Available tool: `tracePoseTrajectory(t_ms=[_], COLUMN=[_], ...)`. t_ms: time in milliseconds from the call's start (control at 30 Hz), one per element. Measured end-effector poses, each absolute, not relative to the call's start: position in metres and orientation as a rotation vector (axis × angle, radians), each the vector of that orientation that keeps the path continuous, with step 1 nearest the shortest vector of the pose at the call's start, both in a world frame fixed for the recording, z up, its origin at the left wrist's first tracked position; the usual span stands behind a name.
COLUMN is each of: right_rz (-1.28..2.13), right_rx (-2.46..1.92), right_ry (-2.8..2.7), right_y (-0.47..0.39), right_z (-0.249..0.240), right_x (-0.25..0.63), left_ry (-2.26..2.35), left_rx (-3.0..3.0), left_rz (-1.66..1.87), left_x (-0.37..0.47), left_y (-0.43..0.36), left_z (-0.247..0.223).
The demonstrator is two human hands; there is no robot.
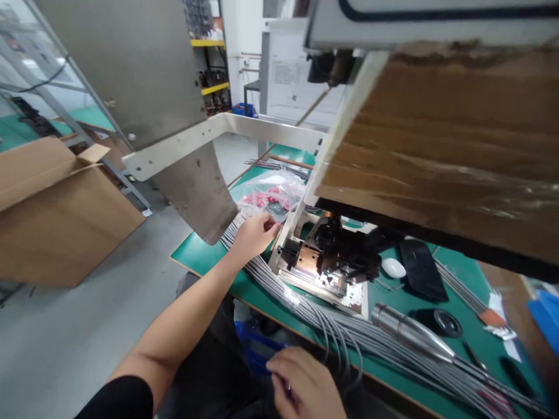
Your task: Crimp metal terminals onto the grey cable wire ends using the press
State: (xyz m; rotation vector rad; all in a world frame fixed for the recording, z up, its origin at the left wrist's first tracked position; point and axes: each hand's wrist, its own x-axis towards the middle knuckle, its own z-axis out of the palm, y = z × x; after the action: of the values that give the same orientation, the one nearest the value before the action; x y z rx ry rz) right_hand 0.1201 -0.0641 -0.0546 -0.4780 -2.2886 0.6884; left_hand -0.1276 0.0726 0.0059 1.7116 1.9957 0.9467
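Observation:
My left hand [255,235] is at the left end of a bundle of grey cables [279,286], beside the machine's pale base plate. Its fingers are bent together near a plastic bag of small red parts [273,196]; what they hold is too small to make out. Low in the view, my right hand [305,384] is in front of the table's edge, fingers curled, with something small and dark partly hidden between them. A machine with a dark mechanism and a copper-coloured block [308,259] stands to the right of my left hand.
A large brown-covered machine housing [441,157] overhangs the right side. A metal guard [196,192] juts out at the left. On the green table lie a metal cone-ended tool [413,331], a black roll [437,322] and a white oval object [393,267]. A cardboard box [65,215] stands left.

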Motion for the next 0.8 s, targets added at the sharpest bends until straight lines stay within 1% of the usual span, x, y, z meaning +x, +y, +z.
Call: tracePoseTrajectory(t_ms=[67,167,267,400,467,600,700,800], right_rz=[0.706,0.622,0.468,0.177,0.075,-0.053,-0.115,-0.089], right_rx=[-0.666,-0.923,-0.93,-0.746,-0.731,-0.899,-0.982,-1.051], right_ry=[-2.152,-1.95,-1.94,-2.01,-2.033,-2.087,-2.098,-2.092], right_y=[-0.05,-0.029,-0.014,-0.005,0.0,0.021,0.032,0.031], right_z=[-0.039,-0.023,-0.019,-0.024,-0.027,-0.03,-0.028,-0.027], right_x=[0.123,0.122,0.121,0.13,0.137,0.144,0.143,0.139], left_ry=[1.78,1.261,0.991,0.975,1.044,1.209,1.238,1.225], left_rx=[1.717,1.521,1.36,1.349,1.404,1.496,1.527,1.527], left_rz=[0.944,0.941,0.828,0.718,0.707,0.752,0.746,0.719], left_x=[-0.121,-0.107,-0.091,-0.074,-0.068,-0.063,-0.061,-0.061], left_y=[0.04,0.007,-0.004,-0.002,-0.001,-0.004,-0.008,-0.009], left_z=[0.007,0.011,0.015,0.014,0.012,0.009,0.008,0.007])
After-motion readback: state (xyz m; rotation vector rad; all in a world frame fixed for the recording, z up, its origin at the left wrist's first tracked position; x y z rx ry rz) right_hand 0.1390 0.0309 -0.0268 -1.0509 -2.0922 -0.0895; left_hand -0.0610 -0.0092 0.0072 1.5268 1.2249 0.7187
